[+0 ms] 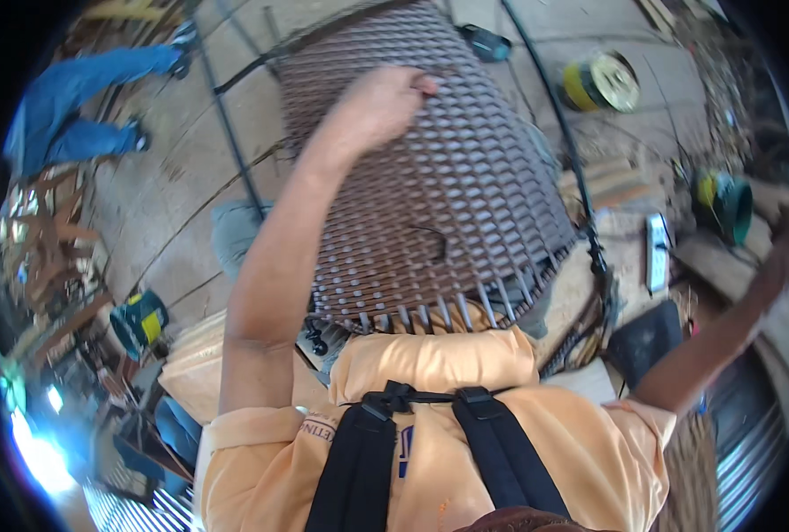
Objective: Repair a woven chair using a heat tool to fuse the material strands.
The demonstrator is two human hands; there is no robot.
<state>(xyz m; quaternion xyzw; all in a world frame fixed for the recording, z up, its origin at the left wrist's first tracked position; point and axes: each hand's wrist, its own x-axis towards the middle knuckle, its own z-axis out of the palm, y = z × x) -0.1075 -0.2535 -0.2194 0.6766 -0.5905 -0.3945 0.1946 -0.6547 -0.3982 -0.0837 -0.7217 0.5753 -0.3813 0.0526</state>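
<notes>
The left hand (385, 102) rests on the upper part of a brown woven wicker panel (439, 186), its fingers curled closed into the weave and gripping it. The panel lies tilted directly ahead of the person's chest, its loose strand ends (439, 312) pointing toward the orange shirt (430, 417). The right hand (780, 262) reaches out to the far right edge of view; its fingers are blurred, so their state cannot be told. A black cable (572, 151) runs along the panel's right side, just beside it. On the concrete floor (172, 168) lie a yellow spool (600, 82), a green bucket (727, 206), a flat white pack (657, 253) and a teal-and-yellow power tool (140, 321). Another person's blue-trousered legs (75, 102) stand at upper left, well apart.
</notes>
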